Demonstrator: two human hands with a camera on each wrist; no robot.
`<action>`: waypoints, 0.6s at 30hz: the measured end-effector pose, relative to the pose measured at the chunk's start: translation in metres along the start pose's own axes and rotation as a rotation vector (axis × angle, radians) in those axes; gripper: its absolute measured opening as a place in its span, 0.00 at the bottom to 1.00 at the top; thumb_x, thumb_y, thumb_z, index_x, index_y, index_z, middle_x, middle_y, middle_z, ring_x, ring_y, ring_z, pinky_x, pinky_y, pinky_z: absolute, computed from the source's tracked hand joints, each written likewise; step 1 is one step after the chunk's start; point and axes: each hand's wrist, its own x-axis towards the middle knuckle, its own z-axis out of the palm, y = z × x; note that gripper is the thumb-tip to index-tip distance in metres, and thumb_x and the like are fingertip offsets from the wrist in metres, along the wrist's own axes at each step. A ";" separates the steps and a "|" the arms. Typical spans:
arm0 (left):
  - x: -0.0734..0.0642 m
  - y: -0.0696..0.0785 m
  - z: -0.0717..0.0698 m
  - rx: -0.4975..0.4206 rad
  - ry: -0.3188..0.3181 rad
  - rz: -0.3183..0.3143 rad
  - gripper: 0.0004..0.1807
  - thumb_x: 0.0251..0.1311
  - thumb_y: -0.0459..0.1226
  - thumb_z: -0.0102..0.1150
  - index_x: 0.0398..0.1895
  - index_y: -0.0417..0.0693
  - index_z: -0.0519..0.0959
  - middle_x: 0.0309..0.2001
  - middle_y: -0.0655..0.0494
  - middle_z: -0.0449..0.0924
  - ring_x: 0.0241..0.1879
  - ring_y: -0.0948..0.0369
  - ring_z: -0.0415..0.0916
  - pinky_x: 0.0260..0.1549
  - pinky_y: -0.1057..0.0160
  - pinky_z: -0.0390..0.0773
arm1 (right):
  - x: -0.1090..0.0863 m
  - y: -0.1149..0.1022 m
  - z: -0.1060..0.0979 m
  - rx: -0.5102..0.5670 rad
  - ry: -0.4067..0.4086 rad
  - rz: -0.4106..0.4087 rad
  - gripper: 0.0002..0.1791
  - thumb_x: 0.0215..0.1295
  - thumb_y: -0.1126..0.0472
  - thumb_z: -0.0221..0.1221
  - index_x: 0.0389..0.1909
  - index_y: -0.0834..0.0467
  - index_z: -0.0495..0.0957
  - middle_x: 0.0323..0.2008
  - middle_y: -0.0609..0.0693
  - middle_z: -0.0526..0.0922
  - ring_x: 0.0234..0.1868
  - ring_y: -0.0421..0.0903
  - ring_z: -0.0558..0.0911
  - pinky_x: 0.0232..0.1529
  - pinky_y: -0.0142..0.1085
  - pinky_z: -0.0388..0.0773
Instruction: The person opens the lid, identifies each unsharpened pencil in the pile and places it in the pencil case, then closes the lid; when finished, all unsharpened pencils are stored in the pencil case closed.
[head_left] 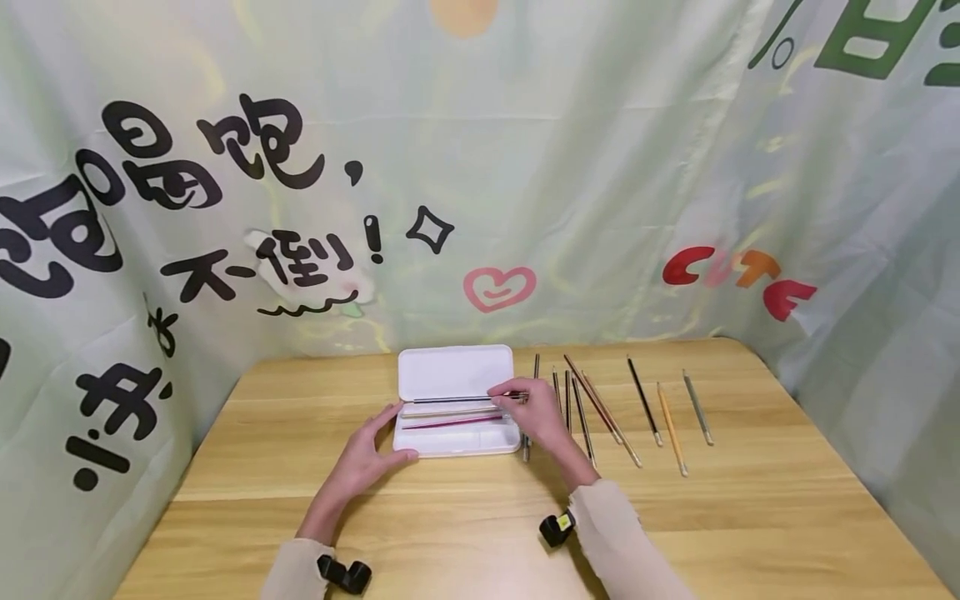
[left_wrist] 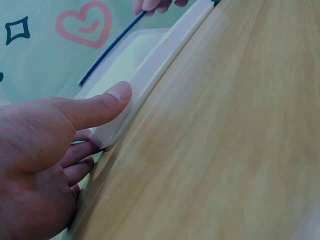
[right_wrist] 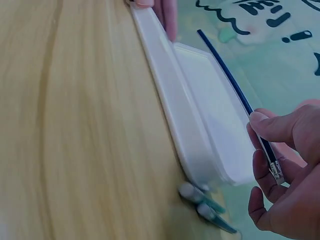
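A white pencil case [head_left: 435, 443] lies with its lid [head_left: 456, 371] folded back on the wooden table. My left hand [head_left: 366, 457] grips its left end, the thumb along the front wall and the fingers around the side. Between thumb and fingers, my right hand [head_left: 538, 412] pinches a dark blue pencil [right_wrist: 227, 75] near its white eraser end. That pencil spans the case above the hinge side, its far end pointing left. Inside the case are a tan pencil [head_left: 442, 413] and a magenta pencil [head_left: 448, 423], their right ends close by the right hand.
Several dark and brown pencils lie loosely to the right of the case, some crossing, such as a brown one [head_left: 596, 402]. Farther right are a black pencil [head_left: 644, 402], a yellow pencil [head_left: 672, 432] and a grey pencil [head_left: 698, 408]. A printed curtain [head_left: 585, 208] hangs behind the table.
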 end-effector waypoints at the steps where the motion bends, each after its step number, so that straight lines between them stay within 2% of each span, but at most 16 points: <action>1: 0.000 0.000 -0.001 0.003 0.001 0.003 0.50 0.53 0.47 0.79 0.78 0.48 0.64 0.78 0.38 0.57 0.77 0.38 0.52 0.72 0.35 0.55 | 0.001 0.000 0.004 -0.003 -0.010 -0.006 0.05 0.61 0.72 0.69 0.36 0.61 0.90 0.38 0.52 0.90 0.44 0.49 0.86 0.46 0.41 0.82; 4: 0.001 0.000 -0.002 0.003 0.000 0.013 0.49 0.54 0.46 0.79 0.78 0.47 0.64 0.78 0.38 0.57 0.77 0.38 0.52 0.72 0.34 0.54 | 0.005 0.001 0.013 -0.024 -0.042 -0.025 0.05 0.61 0.72 0.69 0.36 0.62 0.90 0.38 0.51 0.90 0.46 0.51 0.86 0.52 0.47 0.81; 8: 0.002 0.001 -0.001 0.003 -0.015 0.019 0.49 0.55 0.46 0.78 0.78 0.45 0.64 0.78 0.37 0.56 0.77 0.37 0.50 0.71 0.33 0.53 | 0.006 0.004 0.023 -0.094 -0.084 -0.044 0.04 0.62 0.70 0.70 0.35 0.60 0.90 0.37 0.49 0.90 0.44 0.50 0.86 0.53 0.49 0.79; 14: 0.001 0.000 0.000 0.010 -0.015 0.009 0.49 0.56 0.47 0.77 0.78 0.46 0.64 0.78 0.37 0.55 0.77 0.37 0.50 0.71 0.32 0.53 | 0.005 0.005 0.029 -0.176 -0.093 -0.043 0.04 0.60 0.68 0.72 0.33 0.56 0.90 0.35 0.46 0.90 0.44 0.50 0.86 0.56 0.53 0.76; 18: 0.001 0.000 -0.001 0.002 -0.011 0.005 0.49 0.56 0.47 0.77 0.79 0.47 0.63 0.79 0.38 0.55 0.77 0.38 0.50 0.72 0.34 0.53 | 0.006 0.005 0.030 -0.203 -0.099 -0.036 0.04 0.60 0.68 0.72 0.34 0.56 0.90 0.33 0.45 0.89 0.39 0.45 0.86 0.51 0.51 0.78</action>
